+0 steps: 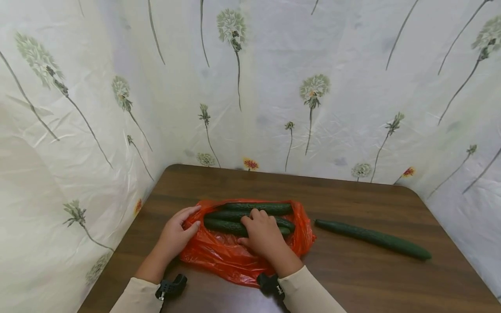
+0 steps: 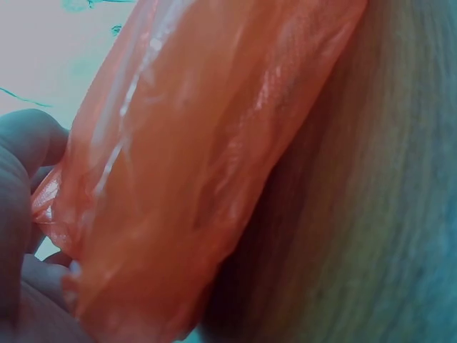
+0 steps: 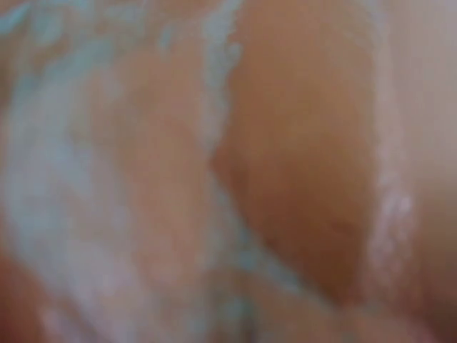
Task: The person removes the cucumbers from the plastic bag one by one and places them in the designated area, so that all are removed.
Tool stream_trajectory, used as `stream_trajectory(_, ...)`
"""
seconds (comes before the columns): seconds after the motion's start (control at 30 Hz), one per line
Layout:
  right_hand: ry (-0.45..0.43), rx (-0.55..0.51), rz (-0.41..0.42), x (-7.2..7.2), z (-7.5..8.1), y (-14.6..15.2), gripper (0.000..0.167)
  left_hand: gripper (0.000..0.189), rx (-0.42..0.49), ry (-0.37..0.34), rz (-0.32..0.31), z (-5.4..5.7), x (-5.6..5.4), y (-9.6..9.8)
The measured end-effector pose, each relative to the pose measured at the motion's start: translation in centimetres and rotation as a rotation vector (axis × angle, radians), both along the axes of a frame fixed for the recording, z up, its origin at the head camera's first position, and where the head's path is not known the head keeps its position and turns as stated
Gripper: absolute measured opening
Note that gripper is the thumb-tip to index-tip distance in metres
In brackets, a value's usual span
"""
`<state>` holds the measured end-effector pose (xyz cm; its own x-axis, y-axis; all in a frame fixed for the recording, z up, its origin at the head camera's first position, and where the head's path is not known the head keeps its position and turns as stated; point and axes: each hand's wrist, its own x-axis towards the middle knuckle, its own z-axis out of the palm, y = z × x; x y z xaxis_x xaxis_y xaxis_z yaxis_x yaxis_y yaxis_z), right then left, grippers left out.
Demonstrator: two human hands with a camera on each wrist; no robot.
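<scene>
An orange-red plastic bag [image 1: 235, 263] lies spread on the table with its mouth facing up, and several dark green cucumbers [image 1: 223, 226] lie side by side in it. At the bag's left rim my left hand [image 1: 178, 232] pinches the film between thumb and fingers; the left wrist view shows the bag [image 2: 171, 171] bunched at the fingers [image 2: 32, 139]. My right hand [image 1: 264, 234] reaches into the opening, its fingers curled over a cucumber near the front; its grip underneath is hidden. The right wrist view is blurred, mostly filled by bag film [image 3: 300, 143].
A single long cucumber [image 1: 375, 237] lies on the brown wooden table [image 1: 352, 200], right of the bag. Behind and to the left hangs a pale sheet [image 1: 266, 87] printed with flowers. Black wrist cameras [image 1: 172, 287] sit at both cuffs.
</scene>
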<state>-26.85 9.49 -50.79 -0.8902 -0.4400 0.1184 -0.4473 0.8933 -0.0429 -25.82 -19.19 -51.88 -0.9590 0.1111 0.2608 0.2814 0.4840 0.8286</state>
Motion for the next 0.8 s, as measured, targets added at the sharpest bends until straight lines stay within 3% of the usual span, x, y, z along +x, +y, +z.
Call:
stream_trajectory(0.43,0.028,-0.001,-0.013,0.53,0.0,-0.56,0.047,0.047,-0.01,-0.005,0.013,0.12,-0.01,-0.11)
stream_trajectory(0.8,-0.003,-0.021,-0.015,0.16,-0.36,-0.39,0.045,0.047,-0.02,0.001,0.004,0.22,-0.01,-0.1)
